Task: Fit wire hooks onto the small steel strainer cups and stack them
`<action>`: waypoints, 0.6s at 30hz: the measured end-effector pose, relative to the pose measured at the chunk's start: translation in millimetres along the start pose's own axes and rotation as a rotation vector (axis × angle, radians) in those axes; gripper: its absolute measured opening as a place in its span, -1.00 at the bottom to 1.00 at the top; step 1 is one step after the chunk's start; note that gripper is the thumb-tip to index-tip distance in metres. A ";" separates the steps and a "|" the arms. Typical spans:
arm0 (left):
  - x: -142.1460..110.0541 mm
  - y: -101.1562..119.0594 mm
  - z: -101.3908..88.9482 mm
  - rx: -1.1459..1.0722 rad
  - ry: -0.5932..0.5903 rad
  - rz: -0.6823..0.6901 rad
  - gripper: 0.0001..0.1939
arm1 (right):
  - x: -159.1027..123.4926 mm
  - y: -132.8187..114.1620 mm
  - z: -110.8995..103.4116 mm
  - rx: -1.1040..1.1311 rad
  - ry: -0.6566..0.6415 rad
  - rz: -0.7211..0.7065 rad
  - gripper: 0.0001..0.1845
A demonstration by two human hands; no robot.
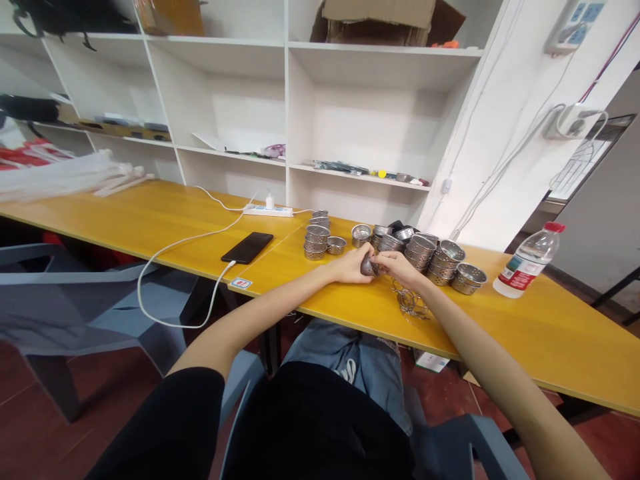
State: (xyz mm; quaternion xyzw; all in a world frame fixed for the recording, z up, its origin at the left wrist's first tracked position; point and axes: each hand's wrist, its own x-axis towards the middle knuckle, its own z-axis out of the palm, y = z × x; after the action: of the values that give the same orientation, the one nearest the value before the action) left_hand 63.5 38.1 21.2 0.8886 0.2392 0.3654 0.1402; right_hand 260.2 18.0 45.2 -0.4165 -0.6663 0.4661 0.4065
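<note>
My left hand is closed around a small perforated metal cup, tilted just above the table's front part. At the cup's edge, my right hand has its fingers pinched together; what lies between them is too small to make out. Under my right wrist, a tangle of thin metal wire pieces lies on the table. Beyond my hands stand stacks of similar perforated cups, with a single cup to the right. More stacked cups stand behind my left hand, beside a low one.
On the yellow table, a water bottle with a red cap stands at the right. To the left lie a black phone, its white charging cable and a power strip. White shelves rise behind.
</note>
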 end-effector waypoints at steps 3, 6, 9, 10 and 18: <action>-0.4 1.1 -0.9 -0.011 0.003 -0.009 -0.48 | 0.1 1.3 -1.0 -0.035 -0.016 -0.035 -0.46; -0.8 1.5 -0.7 -0.026 0.003 -0.018 -0.47 | -2.0 -0.8 -5.0 -0.090 -0.042 -0.057 -0.45; -1.0 0.5 0.1 -0.064 0.002 -0.033 -0.46 | -6.0 -6.3 -11.6 -0.157 -0.101 -0.035 -0.50; -1.1 -0.1 0.4 -0.072 0.005 -0.036 -0.46 | -7.4 -8.4 -14.0 -0.169 -0.127 -0.028 -0.51; -2.3 -3.0 0.9 -0.074 0.015 -0.022 -0.46 | -12.8 -19.6 -27.6 -0.173 -0.251 0.001 -0.51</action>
State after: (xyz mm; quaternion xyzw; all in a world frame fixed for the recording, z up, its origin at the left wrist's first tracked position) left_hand 61.7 39.3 18.0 0.8775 0.2361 0.3789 0.1752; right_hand 286.6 9.6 68.5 -0.3885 -0.7495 0.4557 0.2823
